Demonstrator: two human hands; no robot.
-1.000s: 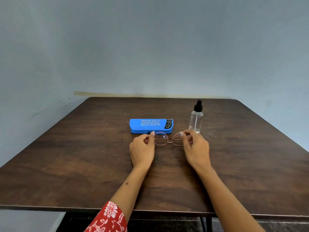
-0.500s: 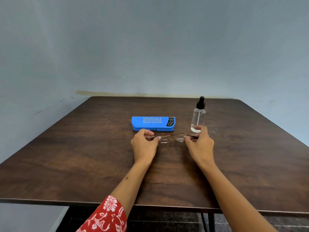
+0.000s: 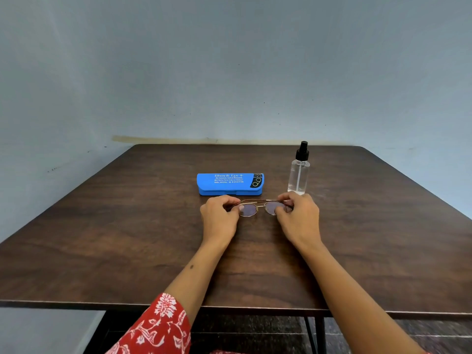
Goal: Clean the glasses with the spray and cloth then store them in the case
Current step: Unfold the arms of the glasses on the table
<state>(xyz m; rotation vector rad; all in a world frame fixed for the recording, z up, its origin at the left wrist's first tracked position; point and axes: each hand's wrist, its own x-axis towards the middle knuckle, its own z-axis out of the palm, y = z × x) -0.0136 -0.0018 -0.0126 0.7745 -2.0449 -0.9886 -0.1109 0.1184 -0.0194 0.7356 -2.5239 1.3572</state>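
Left hand (image 3: pixel 221 217) and right hand (image 3: pixel 298 215) — curled, palms down — pinch the glasses (image 3: pixel 260 207).

Thin-framed glasses (image 3: pixel 260 207) before closed blue case (image 3: pixel 229 184), clear spray bottle (image 3: pixel 299 172) right.

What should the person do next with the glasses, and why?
Probably free the right hand and reach for the spray bottle just behind it. Both hands hold the glasses at their ends, the left hand gripping the other end, above the table. The blue case is closed, and no cloth is visible, so spraying seems to come first.
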